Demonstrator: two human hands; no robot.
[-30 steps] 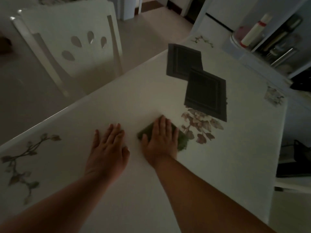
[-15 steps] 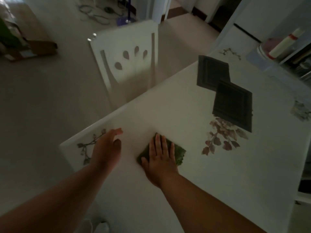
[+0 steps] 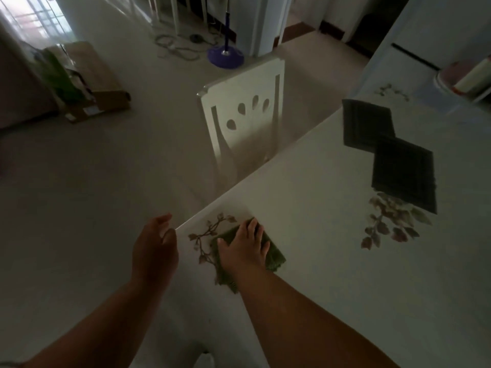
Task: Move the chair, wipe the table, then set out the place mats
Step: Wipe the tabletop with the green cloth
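Observation:
My right hand [image 3: 245,244] presses flat on a green cloth [image 3: 273,257] at the near left corner of the white table [image 3: 305,208], beside a printed branch motif. My left hand [image 3: 154,245] hangs just off that corner over the floor, fingers loosely apart and holding nothing. Two dark place mats [image 3: 368,123] [image 3: 403,175] lie overlapping at the far side of the table. A white chair [image 3: 244,112] with teardrop cut-outs stands along the table's left edge, its back toward me.
A purple mop base [image 3: 225,58] and loose cables lie on the floor beyond the chair. A cardboard box [image 3: 101,102] with green items sits at left. A white fridge [image 3: 425,35] and a shelf stand behind the table's far end.
My right hand has slid the cloth left to the table's corner. My left hand has left the tabletop and now hovers off the edge. The view has swung left.

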